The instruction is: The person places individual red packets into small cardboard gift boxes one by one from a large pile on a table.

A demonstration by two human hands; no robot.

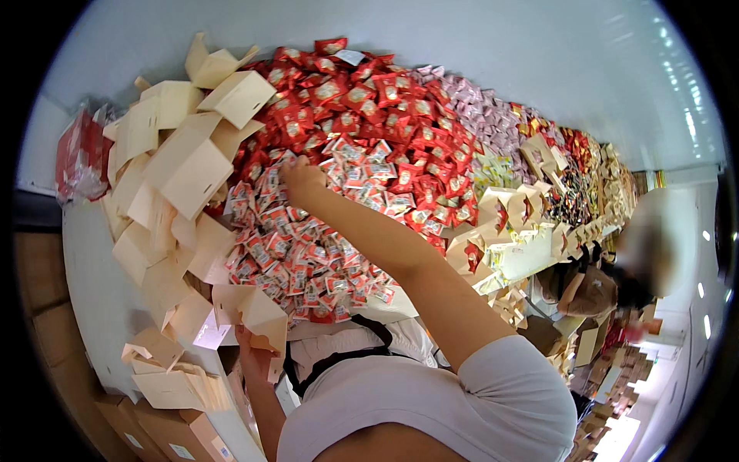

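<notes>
My left hand grips the edge of an open cream paperboard box, low at the left beside my body. My right arm reaches across a heap of small white-and-red wrapped packets. At the heap's upper left, my right hand touches the packets with its fingers bent down. Its fingertips are partly hidden, so whether a packet is between them does not show. Behind this heap rises a larger pile of red wrapped packets.
Folded cream boxes are piled at left, with flat ones stacked nearer me. Brown cartons stand below. Pink packets and filled boxes line the table rightward. A co-worker is at the right.
</notes>
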